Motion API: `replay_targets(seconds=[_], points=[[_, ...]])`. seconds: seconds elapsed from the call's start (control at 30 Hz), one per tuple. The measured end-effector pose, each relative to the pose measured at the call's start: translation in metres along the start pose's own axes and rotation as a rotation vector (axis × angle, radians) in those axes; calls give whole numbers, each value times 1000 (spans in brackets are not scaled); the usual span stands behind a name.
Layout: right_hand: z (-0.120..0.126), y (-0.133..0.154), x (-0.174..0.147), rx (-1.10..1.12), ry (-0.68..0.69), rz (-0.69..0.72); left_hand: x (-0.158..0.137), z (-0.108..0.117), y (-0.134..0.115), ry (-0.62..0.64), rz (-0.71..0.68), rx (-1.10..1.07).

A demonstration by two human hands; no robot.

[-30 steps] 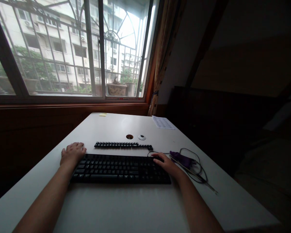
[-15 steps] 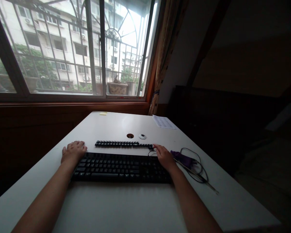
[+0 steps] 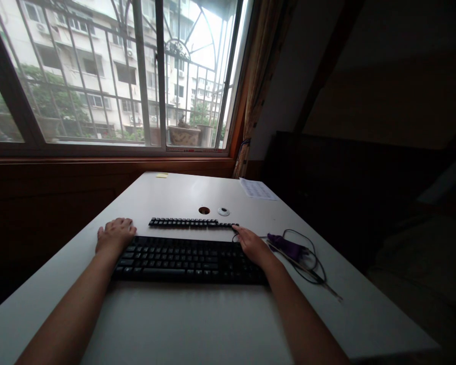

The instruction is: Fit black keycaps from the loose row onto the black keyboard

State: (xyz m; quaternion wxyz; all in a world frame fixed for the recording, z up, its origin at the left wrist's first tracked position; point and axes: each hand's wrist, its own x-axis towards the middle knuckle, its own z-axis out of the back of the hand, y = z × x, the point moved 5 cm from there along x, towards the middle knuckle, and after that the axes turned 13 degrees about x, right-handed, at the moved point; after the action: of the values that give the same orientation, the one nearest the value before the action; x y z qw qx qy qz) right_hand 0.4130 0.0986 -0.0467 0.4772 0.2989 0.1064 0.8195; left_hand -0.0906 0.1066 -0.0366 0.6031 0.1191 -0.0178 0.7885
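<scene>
A black computer keyboard [image 3: 171, 259] lies on the white desk in front of me. Beside its far left corner rests my left hand [image 3: 116, 235], palm down with its fingers loosely spread; whether the thumb touches the keyboard is hidden. My right hand [image 3: 251, 246] reaches over the keyboard's far right corner, fingers stretched forward. Its fingertips are at the right end of a row of black keycaps [image 3: 184, 222] lined up behind the keyboard. Whether a single keycap is between the fingertips is too small to tell.
Right of the keyboard lie a purple pouch [image 3: 287, 247], a looped black cable [image 3: 321, 263] and a thin stick-like tool [image 3: 329, 289]. Behind the keycaps are a round desk hole [image 3: 204, 210] and a white ring [image 3: 223, 211]. Paper [image 3: 258, 189] and a yellow note [image 3: 161, 175] lie farther back.
My right hand has shifted slightly left and its fingertips now sit lower, at the row's right end. My left hand stays in place.
</scene>
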Motion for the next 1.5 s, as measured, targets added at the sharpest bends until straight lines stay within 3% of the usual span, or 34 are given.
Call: replay_targets(seconds=[0.73, 1.5], points=[[3, 6, -1, -5, -30, 52, 0, -1, 1, -8, 4, 6], [4, 9, -2, 14, -17, 19, 3, -4, 2, -3, 10, 12]])
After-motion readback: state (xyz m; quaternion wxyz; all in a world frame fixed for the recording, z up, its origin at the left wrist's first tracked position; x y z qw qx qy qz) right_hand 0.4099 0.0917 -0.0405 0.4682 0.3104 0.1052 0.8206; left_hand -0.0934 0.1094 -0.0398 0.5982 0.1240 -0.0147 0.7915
